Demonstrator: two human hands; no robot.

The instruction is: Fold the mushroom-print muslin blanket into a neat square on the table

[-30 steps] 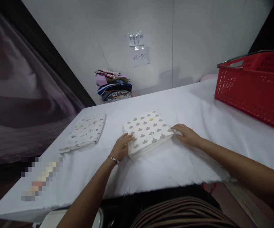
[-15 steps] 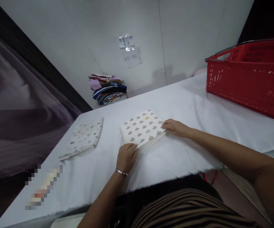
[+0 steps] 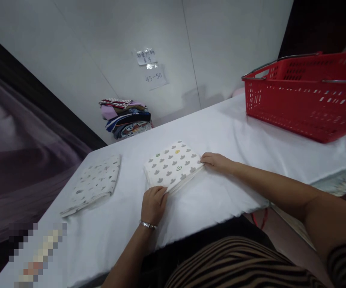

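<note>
near corner of held cloth [image 3: 174,164] hidden by left hand [image 3: 153,205], red basket [image 3: 296,108] cut off, lower-left item [image 3: 41,252] pixelated

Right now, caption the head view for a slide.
Left hand and right hand at the near corners of a folded, grey-printed cloth.

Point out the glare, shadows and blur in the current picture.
Head view: a bright glint on the tape above the lower paper; head view: a faint shadow on the wall, left of the basket; head view: the print on the middle cloth reads fairly clearly, while the curtain looks dim and soft; head view: square blocks obscure a lower-left patch.
</note>
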